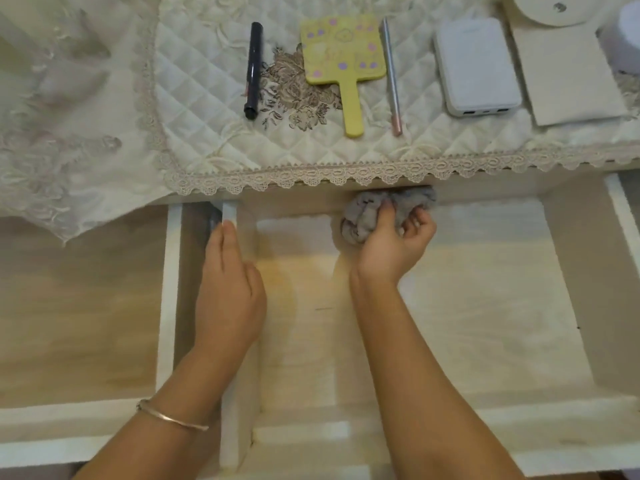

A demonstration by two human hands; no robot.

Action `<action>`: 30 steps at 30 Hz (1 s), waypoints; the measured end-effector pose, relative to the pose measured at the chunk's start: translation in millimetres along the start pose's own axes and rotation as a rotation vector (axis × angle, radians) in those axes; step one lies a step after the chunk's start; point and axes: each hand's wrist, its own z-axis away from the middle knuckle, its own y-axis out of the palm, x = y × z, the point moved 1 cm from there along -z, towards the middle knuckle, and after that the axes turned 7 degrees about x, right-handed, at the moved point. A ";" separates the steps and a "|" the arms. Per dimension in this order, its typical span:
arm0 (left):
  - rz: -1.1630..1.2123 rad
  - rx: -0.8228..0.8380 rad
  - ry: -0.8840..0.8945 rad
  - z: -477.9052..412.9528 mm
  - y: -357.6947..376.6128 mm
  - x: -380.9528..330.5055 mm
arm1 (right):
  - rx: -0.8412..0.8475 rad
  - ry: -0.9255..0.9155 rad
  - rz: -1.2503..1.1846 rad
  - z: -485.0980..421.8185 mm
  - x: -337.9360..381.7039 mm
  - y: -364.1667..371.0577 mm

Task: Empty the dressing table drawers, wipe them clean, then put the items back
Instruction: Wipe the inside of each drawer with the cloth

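The right hand [391, 247] has its fingers [417, 220] curled round the grey cloth [363, 220] at the drawer's [485, 299] far edge — remaining floor lies nearer the person — left hand [228, 285] flat along the side wall [229, 211].

No text can be read; the marks on the yellow hand mirror [343, 50] are too blurred.

**Linens and oddments across the upper frame**

A cream quilted cover [194, 98] spreads over the upper frame, edged along its front with a scalloped lace trim [346, 176]. Brown floral embroidery [294, 95] shows at upper centre. Sheer lace fabric [69, 116] drapes at upper left. A round white disc [543, 8] and a pale lilac container [623, 32] sit at upper right.
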 end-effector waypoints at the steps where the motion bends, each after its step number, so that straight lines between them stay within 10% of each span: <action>1: 0.021 -0.001 0.021 -2.1 -1.5 1.9 | 0.048 0.016 0.023 16.1 -12.4 10.6; 6: 0.020 -0.009 0.123 -7.8 -2.0 14.1 | 0.431 0.037 0.293 63.2 -57.6 25.8; 12: 0.086 -0.013 0.169 -7.6 0.1 19.4 | 0.184 -0.057 0.142 40.6 -39.2 15.8; 20: 0.144 -0.013 0.187 -8.0 -0.2 23.0 | 0.645 -0.147 0.590 66.6 -58.9 32.3; 30: -0.096 0.043 0.077 1.4 -4.1 11.4 | 0.136 -0.157 0.434 -17.0 -0.2 -30.5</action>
